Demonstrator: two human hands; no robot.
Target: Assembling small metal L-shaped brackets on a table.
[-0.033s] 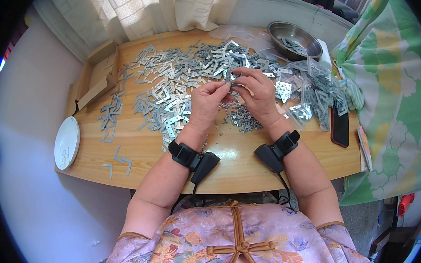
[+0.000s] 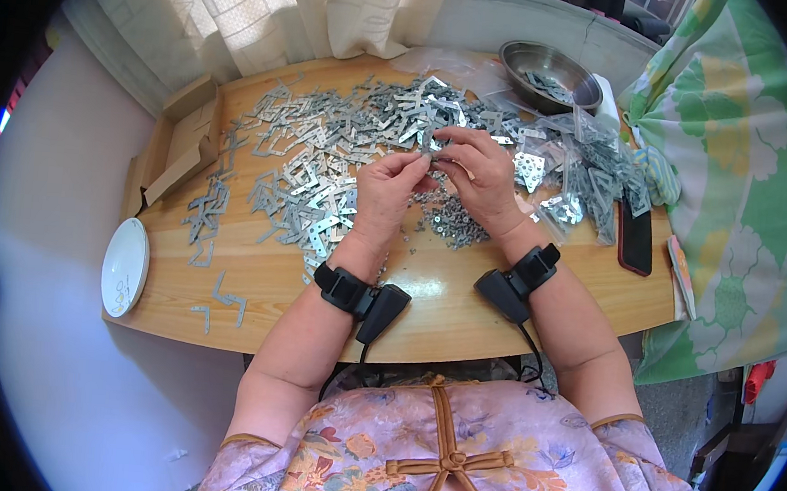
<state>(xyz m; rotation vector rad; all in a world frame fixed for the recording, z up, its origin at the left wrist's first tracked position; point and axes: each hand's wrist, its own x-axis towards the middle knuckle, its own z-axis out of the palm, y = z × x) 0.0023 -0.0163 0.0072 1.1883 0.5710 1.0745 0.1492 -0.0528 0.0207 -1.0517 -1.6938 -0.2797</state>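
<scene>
Over the metal pile, my left hand (image 2: 387, 187) and my right hand (image 2: 482, 181) meet fingertip to fingertip. Between them they pinch a small grey metal bracket (image 2: 428, 142); fingers cover much of it, so its full shape cannot be made out. Just below the fingers lies a heap of small screws (image 2: 454, 222). L-shaped flat metal brackets (image 2: 316, 185) are piled to the left of my hands and beyond them. Near my right hand sits a shiny wider plate with holes (image 2: 528, 170).
Clear plastic bags of brackets (image 2: 601, 169) lie at right, beside a dark phone (image 2: 635, 240). Behind them stands a steel bowl (image 2: 561, 98) with metal pieces inside. At left are an open cardboard box (image 2: 182, 139) and a white plate (image 2: 125, 268) on the wooden table's (image 2: 270, 314) edge.
</scene>
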